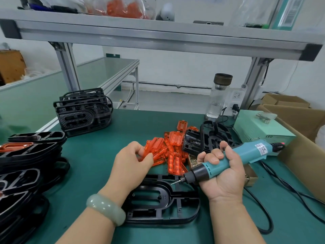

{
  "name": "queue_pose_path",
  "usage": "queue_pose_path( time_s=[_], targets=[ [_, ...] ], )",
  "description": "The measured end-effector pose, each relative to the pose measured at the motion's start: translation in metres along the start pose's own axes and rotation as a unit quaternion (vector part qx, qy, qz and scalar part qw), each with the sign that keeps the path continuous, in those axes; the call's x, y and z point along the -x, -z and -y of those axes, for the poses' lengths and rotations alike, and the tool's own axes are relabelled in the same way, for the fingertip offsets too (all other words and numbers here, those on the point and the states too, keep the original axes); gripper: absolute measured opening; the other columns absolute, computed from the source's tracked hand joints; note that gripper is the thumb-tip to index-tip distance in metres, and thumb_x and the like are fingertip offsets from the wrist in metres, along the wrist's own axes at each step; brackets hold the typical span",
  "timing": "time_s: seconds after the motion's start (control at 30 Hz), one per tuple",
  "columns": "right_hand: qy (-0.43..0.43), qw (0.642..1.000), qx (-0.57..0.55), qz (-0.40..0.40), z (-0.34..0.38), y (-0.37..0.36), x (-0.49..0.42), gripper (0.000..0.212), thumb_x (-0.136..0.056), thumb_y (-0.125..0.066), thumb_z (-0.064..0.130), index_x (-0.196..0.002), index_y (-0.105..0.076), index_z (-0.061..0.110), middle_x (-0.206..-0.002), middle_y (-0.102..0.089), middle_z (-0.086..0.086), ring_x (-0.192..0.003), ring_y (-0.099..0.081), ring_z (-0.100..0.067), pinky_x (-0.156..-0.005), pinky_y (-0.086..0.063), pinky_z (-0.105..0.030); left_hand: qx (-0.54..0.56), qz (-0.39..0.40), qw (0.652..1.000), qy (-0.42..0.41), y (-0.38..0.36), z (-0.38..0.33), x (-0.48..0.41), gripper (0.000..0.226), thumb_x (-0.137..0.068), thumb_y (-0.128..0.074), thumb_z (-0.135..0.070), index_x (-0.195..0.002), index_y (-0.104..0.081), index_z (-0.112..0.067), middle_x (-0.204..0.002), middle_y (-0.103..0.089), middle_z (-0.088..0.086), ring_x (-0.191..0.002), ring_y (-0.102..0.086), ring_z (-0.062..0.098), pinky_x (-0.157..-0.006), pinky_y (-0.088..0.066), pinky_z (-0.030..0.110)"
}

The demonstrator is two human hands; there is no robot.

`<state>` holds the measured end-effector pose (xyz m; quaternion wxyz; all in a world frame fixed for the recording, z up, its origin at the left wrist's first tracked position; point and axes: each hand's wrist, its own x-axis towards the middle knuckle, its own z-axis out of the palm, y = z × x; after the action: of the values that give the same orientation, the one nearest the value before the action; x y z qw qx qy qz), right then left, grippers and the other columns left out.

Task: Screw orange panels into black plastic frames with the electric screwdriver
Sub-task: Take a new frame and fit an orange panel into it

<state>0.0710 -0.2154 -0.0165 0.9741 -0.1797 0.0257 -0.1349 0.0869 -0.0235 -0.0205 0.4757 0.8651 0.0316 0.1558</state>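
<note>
Frame point(159, 206) on tabletop point(98, 148) bare; stack point(26, 155) left of it, one showing orange fitted.
Beyond the frame, fingers of the left hand point(131, 164) pinched an orange panel point(149, 152); fingers of the right hand point(225, 180) curled round the electric screwdriver point(246, 154).

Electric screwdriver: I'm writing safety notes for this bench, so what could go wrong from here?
The right hand grips the screwdriver with its bit aimed toward the left hand, which pinches an orange panel; a slip could jab fingers. The black cord loops beside the frame and might snag.

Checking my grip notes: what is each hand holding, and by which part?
The right hand grips the teal electric screwdriver around its barrel. The left hand pinches a translucent orange plastic panel by its edge.
</note>
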Motion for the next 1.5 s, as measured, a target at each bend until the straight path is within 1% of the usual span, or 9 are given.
queue_pose_path(
  time_s=[0.07,0.13,0.23,0.37,0.63,0.83,1.1,1.33,1.5],
  targets=[
    [0.0,1.0,0.001,0.0,0.0,0.0,0.0,0.007,-0.078,-0.057,0.023,-0.084,-0.058,0.023,-0.057,-0.045,0.011,-0.043,-0.043,-0.004,-0.069,-0.048,-0.024,0.031,0.001,0.999,-0.009,0.007,0.0,0.007,0.022,-0.076,-0.073,-0.028,-0.068,-0.053,-0.023,-0.068,-0.065,-0.005,-0.062,-0.06,0.01,-0.062,-0.045,0.019],
    [0.001,1.0,0.001,0.001,0.0,0.0,0.001,0.007,-0.078,-0.057,0.023,-0.084,-0.058,0.023,-0.057,-0.045,0.011,-0.043,-0.043,-0.004,-0.067,-0.05,-0.023,0.07,0.01,0.997,-0.019,0.012,-0.001,0.015,0.012,-0.078,-0.073,-0.026,-0.075,-0.061,-0.03,-0.075,-0.066,-0.018,-0.066,-0.059,0.0,-0.063,-0.042,0.008],
    [0.002,1.0,0.002,0.0,0.0,0.0,0.001,0.005,-0.078,-0.057,0.023,-0.083,-0.059,0.022,-0.057,-0.045,0.011,-0.042,-0.044,-0.004,-0.066,-0.051,-0.022,0.08,0.026,0.995,-0.055,0.02,-0.003,0.024,0.028,-0.077,-0.072,-0.011,-0.087,-0.062,-0.036,-0.085,-0.063,-0.032,-0.071,-0.058,-0.009,-0.064,-0.037,-0.001],
    [0.002,1.0,0.003,0.0,0.001,0.0,0.001,0.005,-0.079,-0.057,0.022,-0.083,-0.059,0.023,-0.057,-0.045,0.011,-0.043,-0.044,-0.004,-0.067,-0.049,-0.024,0.152,0.053,0.986,-0.048,0.025,0.002,0.027,0.042,-0.071,-0.076,-0.001,-0.092,-0.062,-0.034,-0.092,-0.071,-0.016,-0.076,-0.066,0.0,-0.068,-0.045,0.004],
    [0.002,1.0,0.004,-0.004,0.001,0.0,0.001,0.006,-0.078,-0.057,0.022,-0.084,-0.058,0.022,-0.057,-0.045,0.011,-0.042,-0.043,-0.004,-0.071,-0.047,-0.025,0.37,0.135,0.919,0.019,0.027,0.004,0.027,0.038,-0.053,-0.077,-0.017,-0.09,-0.074,-0.024,-0.091,-0.074,0.004,-0.08,-0.068,0.009,-0.069,-0.051,0.014],
    [0.004,1.0,0.005,-0.003,0.001,0.001,0.001,0.007,-0.078,-0.057,0.023,-0.084,-0.058,0.022,-0.057,-0.045,0.011,-0.043,-0.043,-0.003,-0.072,-0.046,-0.025,0.41,0.176,0.895,0.016,0.029,0.003,0.029,0.046,-0.05,-0.086,-0.011,-0.093,-0.075,-0.024,-0.089,-0.073,0.006,-0.077,-0.067,0.01,-0.067,-0.052,0.016],
    [0.005,1.0,0.009,0.001,0.001,0.001,0.001,0.005,-0.078,-0.057,0.022,-0.083,-0.059,0.022,-0.057,-0.046,0.011,-0.042,-0.044,-0.003,-0.072,-0.046,-0.026,0.44,0.205,0.874,0.025,0.03,0.005,0.029,0.067,-0.035,-0.095,-0.037,-0.096,-0.074,-0.02,-0.093,-0.073,0.008,-0.081,-0.068,0.012,-0.069,-0.053,0.018],
    [0.009,1.0,0.013,0.0,0.002,0.002,0.001,0.006,-0.077,-0.057,0.023,-0.083,-0.058,0.022,-0.057,-0.046,0.012,-0.042,-0.044,-0.003,-0.07,-0.047,-0.025,0.421,0.18,0.887,0.062,0.031,0.002,0.029,0.038,-0.065,-0.072,-0.013,-0.101,-0.068,-0.021,-0.07,-0.065,0.007,-0.054,-0.063,0.016,-0.045,-0.048,0.016],
    [0.011,1.0,0.013,-0.002,0.002,0.002,0.001,0.007,-0.076,-0.057,0.023,-0.083,-0.058,0.022,-0.057,-0.046,0.012,-0.042,-0.044,-0.003,-0.07,-0.048,-0.025,0.486,0.12,0.859,0.109,0.032,0.006,0.025,0.038,-0.085,-0.047,0.015,-0.101,-0.059,-0.017,-0.072,-0.066,0.006,-0.058,-0.059,0.016,-0.047,-0.046,0.017]
  ],
)
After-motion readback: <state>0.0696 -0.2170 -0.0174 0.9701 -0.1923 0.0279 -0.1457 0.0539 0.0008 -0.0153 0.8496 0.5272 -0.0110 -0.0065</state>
